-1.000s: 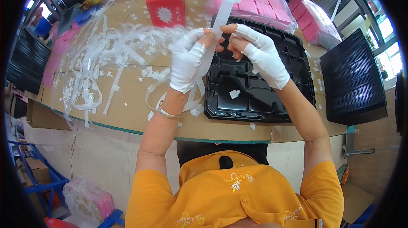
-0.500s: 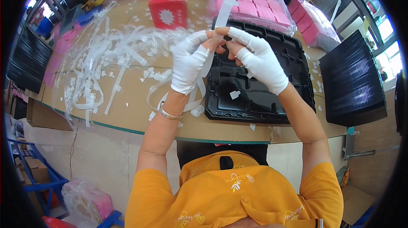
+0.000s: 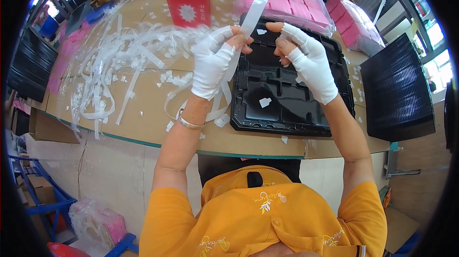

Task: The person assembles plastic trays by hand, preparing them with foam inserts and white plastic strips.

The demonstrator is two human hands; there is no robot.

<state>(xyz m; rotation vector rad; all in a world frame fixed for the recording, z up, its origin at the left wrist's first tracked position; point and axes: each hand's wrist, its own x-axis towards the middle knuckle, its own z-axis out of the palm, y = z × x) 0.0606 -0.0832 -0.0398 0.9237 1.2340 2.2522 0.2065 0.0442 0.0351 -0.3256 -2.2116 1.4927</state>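
Note:
A long white strip [image 3: 258,5] with tab-shaped pieces along its upper edge slants across the black plastic tray [image 3: 244,95]. My left hand [image 3: 217,61], in a white fingertip-less glove, pinches it between thumb and fingers. Its lower end trails down behind that hand. Gloved alike, my right hand [image 3: 303,56] hovers above the tray, apart from the strip. Its index finger reaches out, while the thumb presses on the curled fingers. A tiny white bit shows beneath them; I cannot make out what it is. Two white tabs lie in the tray, a nearer one [image 3: 265,102] and a farther one [image 3: 261,31].
Tangled white strips [image 3: 114,61] and scraps spread over the cardboard-covered table [image 3: 143,132] at left. A red box [image 3: 190,5] stands behind. Bagged pink blocks [image 3: 291,5] lie beyond the tray, with more pink blocks [image 3: 356,22] beside them. Stacked black trays [image 3: 399,89] stand at the right.
My right hand has drawn away from the strip to the right, and its index finger has lifted off. My left hand keeps its pinch; the strip now leans further right.

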